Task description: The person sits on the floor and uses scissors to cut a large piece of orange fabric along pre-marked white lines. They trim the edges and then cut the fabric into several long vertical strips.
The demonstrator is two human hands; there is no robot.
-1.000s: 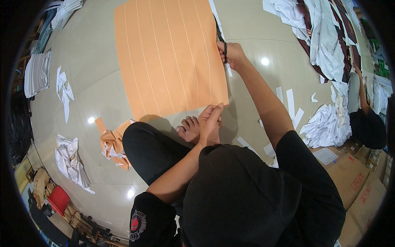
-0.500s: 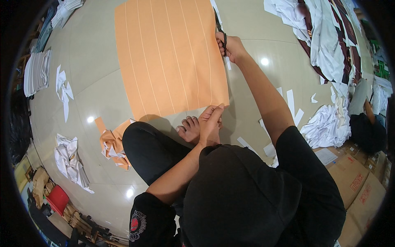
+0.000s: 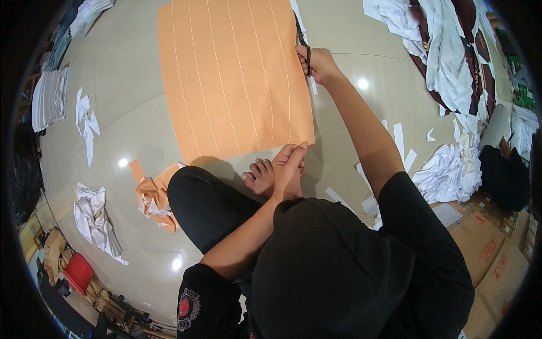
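A large orange sheet (image 3: pixel 226 73) with pale lengthwise lines lies on the floor, a narrow white strip along its right edge. My right hand (image 3: pixel 319 66) grips black scissors (image 3: pixel 308 61) at that edge, their blades partly hidden by the sheet. My left hand (image 3: pixel 289 165) pinches the sheet's near right corner between thumb and fingers, just above my bare foot (image 3: pixel 258 182). Crumpled orange scraps (image 3: pixel 154 200) with white pieces lie beside my left knee.
On the tiled floor (image 3: pixel 118 141) lie white offcuts (image 3: pixel 398 140) and crumpled white cloth (image 3: pixel 437 172). Folded stacks (image 3: pixel 49 99) line the left, near a red object (image 3: pixel 77 273). White and maroon garments (image 3: pixel 449 68) are at upper right. A co-worker (image 3: pixel 502 178) in black is at right, beside cardboard (image 3: pixel 477 243).
My right hand has moved up along the sheet's right edge with the scissors, away from me. My left hand stays put. The co-worker at the right has shifted position.
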